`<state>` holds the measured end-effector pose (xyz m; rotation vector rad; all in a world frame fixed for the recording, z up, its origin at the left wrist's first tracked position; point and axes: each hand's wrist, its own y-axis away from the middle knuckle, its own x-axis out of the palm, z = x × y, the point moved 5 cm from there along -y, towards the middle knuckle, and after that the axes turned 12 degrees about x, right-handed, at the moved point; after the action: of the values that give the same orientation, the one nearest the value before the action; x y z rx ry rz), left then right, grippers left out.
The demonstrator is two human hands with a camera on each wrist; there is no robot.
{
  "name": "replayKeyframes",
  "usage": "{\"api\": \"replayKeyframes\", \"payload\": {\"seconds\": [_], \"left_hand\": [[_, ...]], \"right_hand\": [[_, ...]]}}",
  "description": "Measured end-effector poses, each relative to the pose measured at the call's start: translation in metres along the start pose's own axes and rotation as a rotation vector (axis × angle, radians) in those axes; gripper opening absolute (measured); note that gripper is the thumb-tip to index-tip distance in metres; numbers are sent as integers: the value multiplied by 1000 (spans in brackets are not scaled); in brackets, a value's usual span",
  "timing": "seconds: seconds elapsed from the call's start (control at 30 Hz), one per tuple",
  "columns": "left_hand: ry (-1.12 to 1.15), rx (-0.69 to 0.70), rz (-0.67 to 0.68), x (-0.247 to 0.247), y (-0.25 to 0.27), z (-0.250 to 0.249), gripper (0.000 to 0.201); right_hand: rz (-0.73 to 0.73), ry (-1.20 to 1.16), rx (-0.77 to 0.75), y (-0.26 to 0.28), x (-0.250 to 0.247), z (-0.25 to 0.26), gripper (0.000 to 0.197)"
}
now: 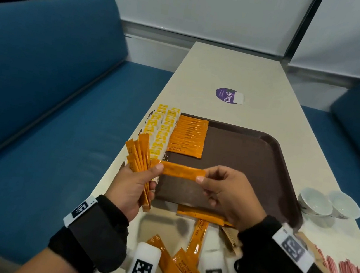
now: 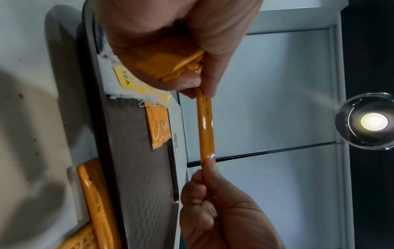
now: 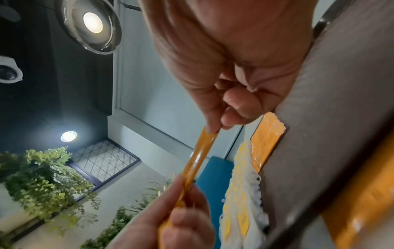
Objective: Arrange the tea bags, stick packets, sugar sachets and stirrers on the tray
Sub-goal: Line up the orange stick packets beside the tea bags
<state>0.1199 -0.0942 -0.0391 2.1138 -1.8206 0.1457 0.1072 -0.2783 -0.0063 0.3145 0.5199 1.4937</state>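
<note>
Both our hands share one orange stick packet above the brown tray: left hand pinches one end while clutching a fanned bundle; right hand pinches the other. Our wrists hide some loose packets nearer us.

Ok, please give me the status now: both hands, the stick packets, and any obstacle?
Left hand grips packet bundle, pinches one stick packet. Right hand pinches its other end. Tray holds tea bags and packet row. Nothing in the way.
</note>
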Motion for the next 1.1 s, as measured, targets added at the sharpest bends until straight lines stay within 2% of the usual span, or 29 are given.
{"api": "replayKeyframes", "payload": {"seconds": [0.1, 0.2, 0.33, 0.5, 0.63, 0.93, 1.1], "left_hand": [[18, -50, -16, -5, -3, 1, 10], [25, -92, -14, -11, -4, 5, 18], [15, -103, 10, -17, -1, 11, 24], [5, -97, 11, -28, -2, 14, 21], [20, -108, 19, -30, 0, 16, 18], [-25, -74, 22, -31, -1, 18, 41], [-29, -89, 27, -31, 1, 21, 41]], "right_hand": [[-102, 96, 4, -24, -17, 21, 2], [-174, 186, 130, -64, -29, 28, 2], [-148, 277, 346, -106, -24, 19, 8], [-85, 449, 524, -130, -9, 15, 19], [-75, 535, 554, -139, -2, 21, 22], [-61, 658, 531, -137, 0, 27, 23], [-53, 650, 537, -136, -5, 27, 20]]}}
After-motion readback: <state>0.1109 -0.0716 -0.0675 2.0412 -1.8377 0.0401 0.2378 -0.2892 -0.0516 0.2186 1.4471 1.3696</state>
